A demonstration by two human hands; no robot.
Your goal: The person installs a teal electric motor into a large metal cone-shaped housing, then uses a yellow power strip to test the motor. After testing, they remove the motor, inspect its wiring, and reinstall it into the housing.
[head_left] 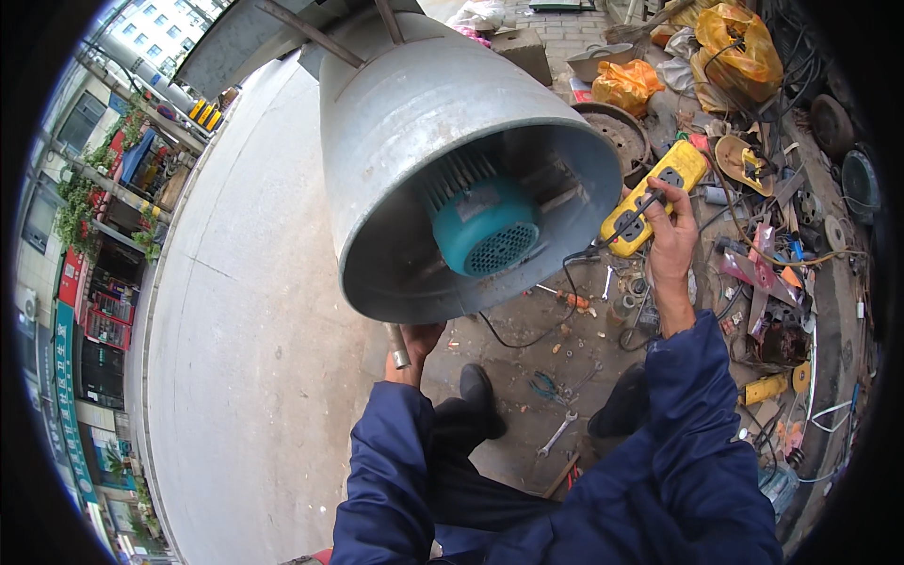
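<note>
A large grey metal fan housing (405, 132), flared like a bell, fills the upper middle with its mouth facing me. Inside it sits a teal electric motor (490, 224) with a perforated end cover. My left hand (414, 353) is under the housing's lower rim, beside a short metal rod (398, 347); its fingers are mostly hidden. To the right of the mouth, my right hand (672, 247) is closed round a yellow power strip (680, 165). Thumb and forefinger rest by a black cord (593, 250) at the sockets. The cord loops down beneath the housing.
An orange-handled screwdriver (573, 299), pliers (544, 384) and a wrench (557, 435) lie on the ground near my shoes. Scrap, cables and small parts crowd the right side, with an orange plastic bag (739, 52) behind. Pale pavement (235, 311) stretches left towards shopfronts.
</note>
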